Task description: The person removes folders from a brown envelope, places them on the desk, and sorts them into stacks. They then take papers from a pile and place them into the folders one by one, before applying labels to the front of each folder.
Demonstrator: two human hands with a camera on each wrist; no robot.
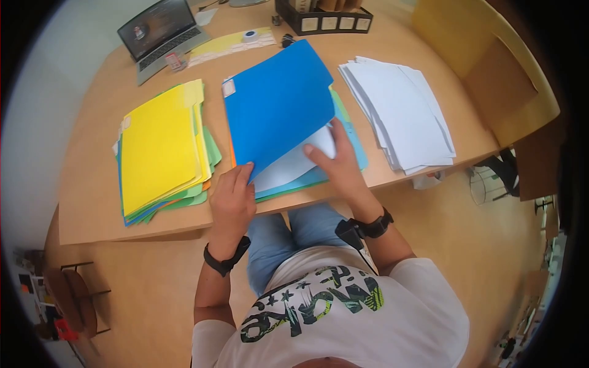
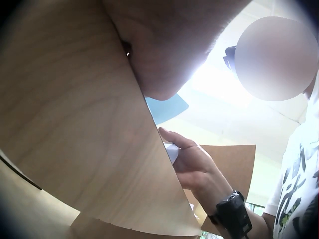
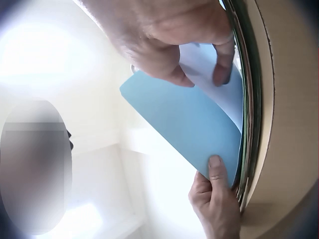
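A blue folder [image 1: 276,98] lies on top of a folder stack in the middle of the table, its front cover lifted along the near side. At the cover's near left corner, my left hand [image 1: 233,199] pinches it, thumb on the pale blue inner face [image 3: 184,124] in the right wrist view. White paper [image 1: 291,165] shows inside the folder. My right hand [image 1: 343,168] rests at the paper's right part with thumb and fingers spread, the thumb lying over the sheet. Part of the right fingers is hidden behind the cover.
Left of the blue folder is a stack topped by yellow folders [image 1: 159,147]. To the right lies a pile of white paper [image 1: 402,116]. Farther back are a laptop [image 1: 162,37], a black organizer [image 1: 325,21] and a round white item [image 1: 250,37]. The table's front edge [image 1: 135,234] runs close to the stacks.
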